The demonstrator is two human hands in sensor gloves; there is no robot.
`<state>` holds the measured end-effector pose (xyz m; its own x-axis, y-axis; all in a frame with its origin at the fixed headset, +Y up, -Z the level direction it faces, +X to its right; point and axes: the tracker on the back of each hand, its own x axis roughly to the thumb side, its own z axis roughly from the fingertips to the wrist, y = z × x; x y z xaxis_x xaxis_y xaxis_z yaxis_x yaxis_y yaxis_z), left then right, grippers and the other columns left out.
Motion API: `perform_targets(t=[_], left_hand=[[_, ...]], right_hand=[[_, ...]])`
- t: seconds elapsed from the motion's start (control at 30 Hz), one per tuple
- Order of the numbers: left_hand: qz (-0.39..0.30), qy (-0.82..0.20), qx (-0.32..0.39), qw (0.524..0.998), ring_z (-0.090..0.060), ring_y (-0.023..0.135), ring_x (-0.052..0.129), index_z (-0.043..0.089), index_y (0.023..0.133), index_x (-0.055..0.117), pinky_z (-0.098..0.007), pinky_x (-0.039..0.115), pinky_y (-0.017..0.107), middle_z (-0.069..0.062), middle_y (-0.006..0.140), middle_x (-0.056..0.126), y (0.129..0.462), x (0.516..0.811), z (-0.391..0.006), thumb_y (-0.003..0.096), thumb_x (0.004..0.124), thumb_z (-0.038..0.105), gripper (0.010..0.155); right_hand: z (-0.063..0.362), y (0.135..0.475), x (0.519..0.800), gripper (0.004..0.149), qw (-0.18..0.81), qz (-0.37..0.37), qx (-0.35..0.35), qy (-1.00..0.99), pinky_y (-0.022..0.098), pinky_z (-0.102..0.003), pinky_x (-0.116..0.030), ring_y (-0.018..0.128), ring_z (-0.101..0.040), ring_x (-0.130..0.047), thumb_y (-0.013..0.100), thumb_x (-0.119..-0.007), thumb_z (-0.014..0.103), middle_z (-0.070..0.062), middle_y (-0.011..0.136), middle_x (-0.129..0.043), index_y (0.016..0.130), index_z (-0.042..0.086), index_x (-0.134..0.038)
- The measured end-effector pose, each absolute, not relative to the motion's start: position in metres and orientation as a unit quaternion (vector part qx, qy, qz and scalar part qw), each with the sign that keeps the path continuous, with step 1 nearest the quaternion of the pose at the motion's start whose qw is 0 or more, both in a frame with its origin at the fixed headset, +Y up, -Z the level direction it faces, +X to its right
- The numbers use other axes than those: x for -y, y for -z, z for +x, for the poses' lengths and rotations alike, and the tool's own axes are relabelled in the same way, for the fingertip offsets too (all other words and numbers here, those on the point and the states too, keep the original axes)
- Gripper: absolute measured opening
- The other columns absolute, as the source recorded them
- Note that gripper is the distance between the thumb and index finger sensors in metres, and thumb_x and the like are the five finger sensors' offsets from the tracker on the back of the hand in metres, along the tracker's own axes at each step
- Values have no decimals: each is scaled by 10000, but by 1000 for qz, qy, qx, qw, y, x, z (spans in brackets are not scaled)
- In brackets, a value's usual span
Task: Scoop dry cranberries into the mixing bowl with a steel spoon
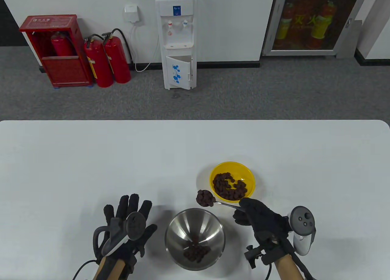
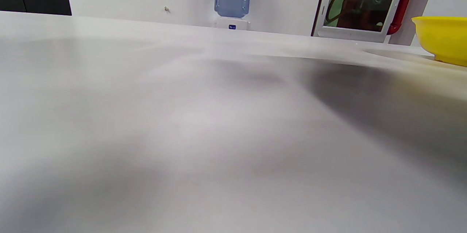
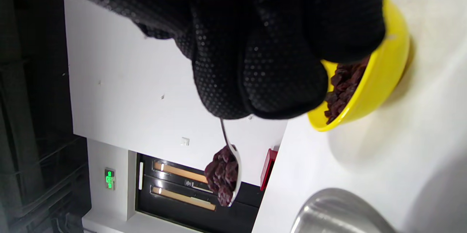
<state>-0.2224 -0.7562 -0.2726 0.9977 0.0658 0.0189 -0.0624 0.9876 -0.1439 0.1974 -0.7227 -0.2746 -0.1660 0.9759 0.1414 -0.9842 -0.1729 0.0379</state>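
Observation:
My right hand (image 1: 243, 211) pinches the handle of the steel spoon (image 1: 227, 204). The spoon's bowl is heaped with dry cranberries (image 1: 205, 198) and hangs in the air between the yellow bowl (image 1: 249, 178) and the steel mixing bowl (image 1: 178, 231). The yellow bowl holds many cranberries (image 1: 229, 187). A small pile of cranberries (image 1: 196, 252) lies in the mixing bowl. The right wrist view shows the loaded spoon (image 3: 236, 167) below my gloved fingers (image 3: 255, 61), the yellow bowl (image 3: 383, 80) and the mixing bowl's rim (image 3: 328, 204). My left hand (image 1: 128, 213) rests flat on the table, fingers spread, left of the mixing bowl.
The white table (image 1: 91, 158) stretches far to the left and back. In the left wrist view only the tabletop (image 2: 182, 116) and the yellow bowl's edge (image 2: 443, 38) show. Beyond the table stand a water dispenser (image 1: 178, 39) and fire extinguishers (image 1: 106, 60).

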Motion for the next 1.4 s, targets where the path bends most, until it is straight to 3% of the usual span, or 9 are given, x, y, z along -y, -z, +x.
perform_targets(t=[0.63,1.4], left_hand=[[-73,-30,12,997,-262,1162,57,527,1057,220,-692,21,717,86,1221,79,273,756,-222,434,591,725,752],[-71,-32,13,997,-259,1162,55,527,1057,218,-692,20,717,87,1220,75,273,756,-222,433,590,726,753]], right_hand=[[182,277,743,397,593,119,28,-796,482,-492,-796,578,-258,-1017,484,-777,311,-5,710,-981,842,148,-830],[181,275,739,390,551,155,75,-817,504,-506,-771,643,-251,-987,469,-776,308,-2,762,-955,844,228,-848]])
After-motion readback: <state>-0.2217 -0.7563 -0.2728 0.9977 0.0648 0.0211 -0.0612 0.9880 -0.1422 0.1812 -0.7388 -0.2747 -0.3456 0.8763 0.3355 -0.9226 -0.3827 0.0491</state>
